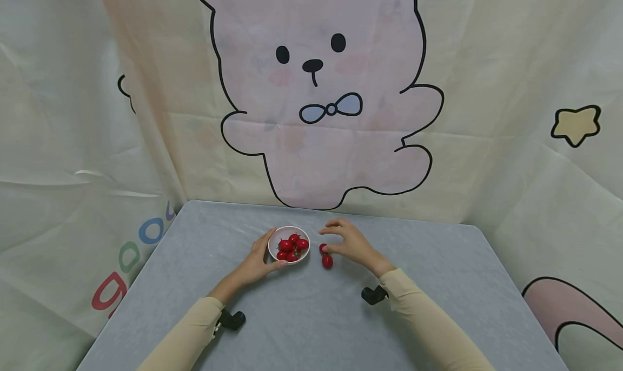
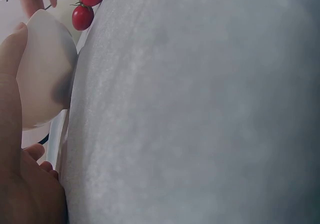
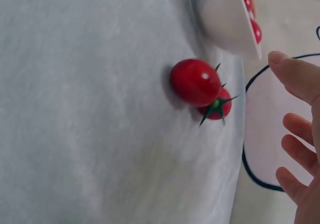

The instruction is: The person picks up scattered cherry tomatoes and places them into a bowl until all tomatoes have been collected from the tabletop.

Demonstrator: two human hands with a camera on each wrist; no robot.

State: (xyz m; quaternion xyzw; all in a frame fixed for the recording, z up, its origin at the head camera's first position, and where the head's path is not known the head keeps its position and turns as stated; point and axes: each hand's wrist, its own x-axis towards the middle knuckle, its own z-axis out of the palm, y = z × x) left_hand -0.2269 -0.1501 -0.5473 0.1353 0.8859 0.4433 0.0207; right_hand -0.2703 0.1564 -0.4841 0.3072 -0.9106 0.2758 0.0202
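A small white bowl (image 1: 273, 246) full of several red cherry tomatoes (image 1: 293, 256) stands toward the back of the table. My left hand (image 1: 254, 265) holds it from the left, thumb along the near side and fingers round the far side. In the left wrist view the bowl's outer wall (image 2: 47, 74) shows beside the thumb. Two more cherry tomatoes lie together on the cloth right of the bowl, the nearer one (image 3: 195, 82) partly covering the green-stemmed farther one (image 3: 224, 109). Above them hovers my right hand (image 1: 354, 245), thumb and fingers spread, holding nothing.
Grey cloth (image 1: 311, 317) covers the table, whose far edge meets a hanging curtain (image 1: 336, 160) printed with a bear. Curtains also hang at the left and right sides. Each wrist carries a black camera (image 1: 373, 295).
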